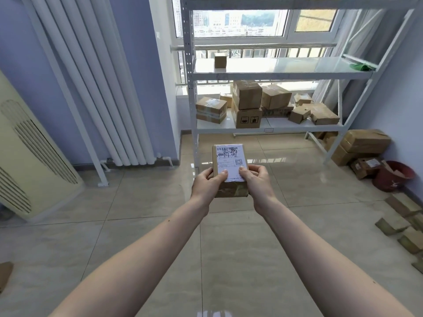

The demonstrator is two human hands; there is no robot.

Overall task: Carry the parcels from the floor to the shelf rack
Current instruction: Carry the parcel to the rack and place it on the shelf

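I hold a small brown parcel [230, 156] with a white shipping label out in front of me, above the tiled floor. My left hand [207, 185] grips its near left side and my right hand [257, 181] its near right side, thumbs on the label. Ahead stands the white metal shelf rack [191, 88]. Its lower shelf [212, 125] carries several cardboard boxes [247, 94]. One small box [220, 60] sits alone on the middle shelf [274, 65], with a green item [361, 67] at its right end.
More parcels [364, 144] lie piled on the floor at the right beside a red bucket [393, 177]. Flattened cardboard pieces [402, 223] lie along the right edge. A white radiator [103, 88] and a cream air-conditioner unit [29, 156] stand at the left.
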